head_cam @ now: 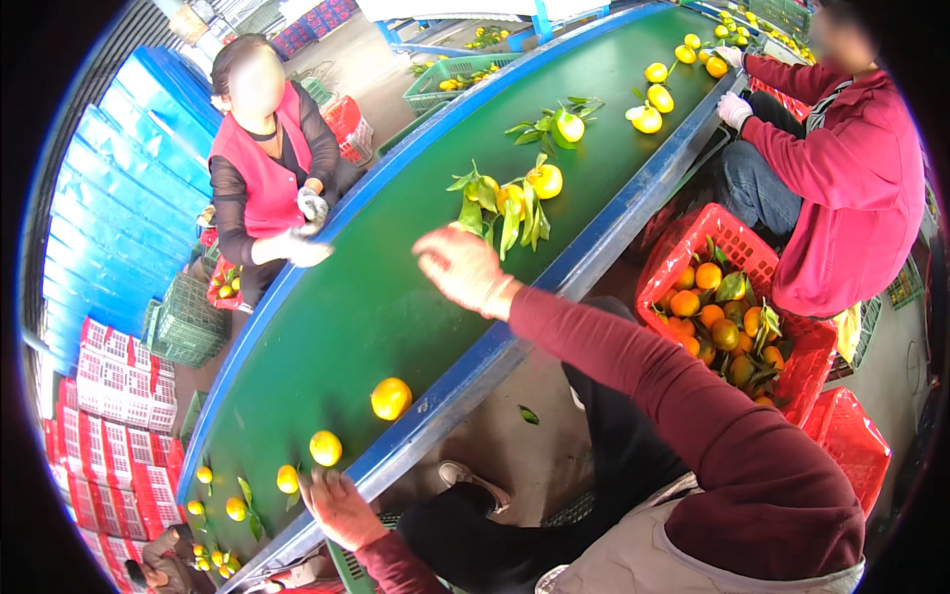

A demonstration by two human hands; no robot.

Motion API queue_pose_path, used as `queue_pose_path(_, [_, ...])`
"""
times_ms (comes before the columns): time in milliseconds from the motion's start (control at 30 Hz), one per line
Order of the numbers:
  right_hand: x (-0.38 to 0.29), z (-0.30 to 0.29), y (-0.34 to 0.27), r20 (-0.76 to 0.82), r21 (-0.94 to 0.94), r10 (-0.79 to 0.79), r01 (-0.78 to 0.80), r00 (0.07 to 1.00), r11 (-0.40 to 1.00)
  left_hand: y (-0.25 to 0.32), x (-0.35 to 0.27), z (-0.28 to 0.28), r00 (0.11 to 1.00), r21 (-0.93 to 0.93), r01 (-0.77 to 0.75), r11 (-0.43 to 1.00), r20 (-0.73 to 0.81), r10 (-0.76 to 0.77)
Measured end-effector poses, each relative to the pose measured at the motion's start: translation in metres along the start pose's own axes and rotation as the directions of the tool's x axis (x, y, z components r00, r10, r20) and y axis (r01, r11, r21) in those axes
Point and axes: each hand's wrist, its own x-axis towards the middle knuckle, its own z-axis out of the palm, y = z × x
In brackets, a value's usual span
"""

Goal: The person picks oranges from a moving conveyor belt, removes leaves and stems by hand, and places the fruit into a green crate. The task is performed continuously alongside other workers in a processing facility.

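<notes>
My right hand [462,269], in a thin pale glove, is over the green conveyor belt [349,312]. Its fingers are slightly blurred, and I see nothing held in them. Just beyond it lies a cluster of leafy citrus fruits [512,199], with a single orange fruit [545,181] at its far end. My left hand [340,508] is at the belt's near blue rail, fingers apart, its palm hidden. Close to those fingertips sits an orange citrus fruit [288,479]. Two larger fruits, one [326,448] and another [391,399], rest farther up the belt.
Across the belt sits a gloved person in a pink vest [260,185]. At right, a person in a red jacket [839,178] handles fruit. A red-lined crate of citrus [668,267] stands beside me. Stacked red and white crates [122,416] are at far left.
</notes>
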Motion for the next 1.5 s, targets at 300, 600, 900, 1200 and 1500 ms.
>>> queue_pose_path(300, [0.041, -0.100, 0.125, 0.113, -0.546, 0.540, -0.402, 0.834, 0.735, -0.095, -0.001, 0.094, 0.928, 0.091, 0.237, 0.967, 0.275, -0.253])
queue_pose_path(600, [0.047, -0.067, 0.083, 0.742, 0.493, 0.363, -0.826, 0.564, 0.273, -0.120, 0.002, 0.114, 0.776, 0.044, 0.549, 0.835, 0.344, -0.528])
queue_pose_path(900, [0.012, -0.047, 0.008, 0.922, 0.355, 0.065, -0.899, 0.382, 0.255, -0.128, -0.007, 0.137, 0.796, 0.184, 0.414, 0.892, 0.403, -0.452])
queue_pose_path(1200, [-0.043, -0.005, -0.038, 0.962, 0.167, 0.081, -0.799, 0.260, 0.577, -0.120, 0.006, 0.118, 0.788, 0.114, 0.420, 0.900, 0.446, -0.424])
queue_pose_path(1500, [-0.022, -0.018, -0.022, 0.711, 0.050, 0.219, -0.358, 0.668, 0.932, -0.077, 0.101, 0.013, 0.889, -0.499, 0.454, 0.739, 0.312, -0.336])
